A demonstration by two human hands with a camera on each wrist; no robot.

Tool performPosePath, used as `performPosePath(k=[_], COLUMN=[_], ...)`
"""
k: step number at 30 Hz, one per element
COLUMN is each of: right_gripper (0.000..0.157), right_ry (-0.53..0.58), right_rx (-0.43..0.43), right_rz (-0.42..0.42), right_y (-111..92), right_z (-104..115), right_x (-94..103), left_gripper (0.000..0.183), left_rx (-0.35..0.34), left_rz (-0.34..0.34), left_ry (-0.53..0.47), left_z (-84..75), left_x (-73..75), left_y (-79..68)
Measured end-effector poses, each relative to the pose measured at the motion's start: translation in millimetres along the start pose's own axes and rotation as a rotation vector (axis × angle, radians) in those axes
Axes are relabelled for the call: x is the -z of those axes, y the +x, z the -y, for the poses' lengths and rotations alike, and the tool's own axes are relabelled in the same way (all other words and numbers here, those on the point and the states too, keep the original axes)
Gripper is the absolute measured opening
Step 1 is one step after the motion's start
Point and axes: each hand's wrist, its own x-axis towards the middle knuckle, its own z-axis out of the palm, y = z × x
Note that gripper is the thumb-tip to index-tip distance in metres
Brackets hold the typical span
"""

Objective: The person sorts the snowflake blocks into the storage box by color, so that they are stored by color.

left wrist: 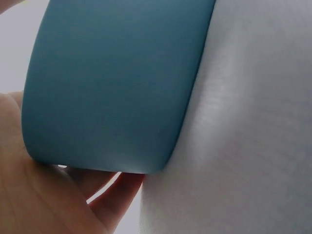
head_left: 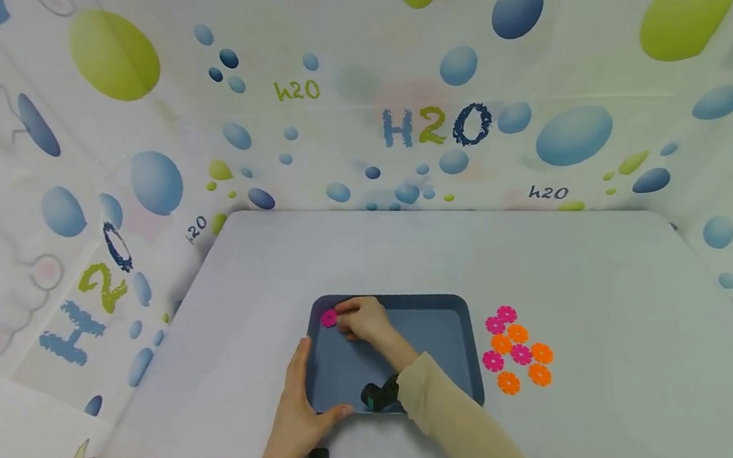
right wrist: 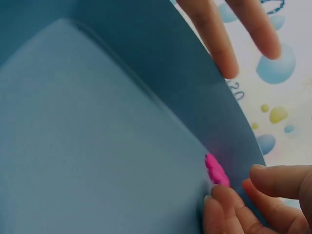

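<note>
A blue-grey rectangular tray (head_left: 415, 334) lies on the white table. My left hand (head_left: 297, 413) grips its near left corner, thumb on the front rim and fingers along the left side; the left wrist view shows the tray's outer wall (left wrist: 114, 87) against the palm. Inside the far left corner, my right hand (head_left: 366, 321) pinches the edge of a pink flower-shaped disc (head_left: 328, 318). In the right wrist view that pink disc (right wrist: 217, 170) shows just past the fingertips (right wrist: 226, 195), close to the tray wall.
To the right of the tray, several loose flower-shaped discs lie in a cluster, some pink (head_left: 521, 354) and some orange (head_left: 539, 374). Printed cloth (head_left: 345, 136) hangs behind the table and at its sides. My right forearm (head_left: 457, 410) crosses over the tray's front rim.
</note>
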Motion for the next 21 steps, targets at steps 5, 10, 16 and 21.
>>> performPosePath(k=[5, 10, 16, 21], right_gripper=[0.026, 0.033, 0.038, 0.037], right_ry=[-0.049, -0.052, -0.020, -0.018], right_rx=[0.024, 0.081, 0.147, 0.183], right_rz=[0.024, 0.050, -0.056, -0.199], right_y=[-5.8, -14.6, -25.6, -38.0], right_z=[3.6, 11.6, 16.5, 7.6], right_x=[14.7, 43.1, 90.2, 135.9], left_gripper=[0.121, 0.122, 0.125, 0.125], left_rx=[0.000, 0.009, 0.020, 0.013], left_rz=[0.001, 0.000, 0.002, 0.005], left_ry=[0.008, 0.011, 0.033, 0.035], left_z=[0.0, -0.6, -1.3, -1.3], left_x=[1.3, 2.7, 2.0, 1.4], left_y=[-0.7, -1.6, -0.4, 0.7])
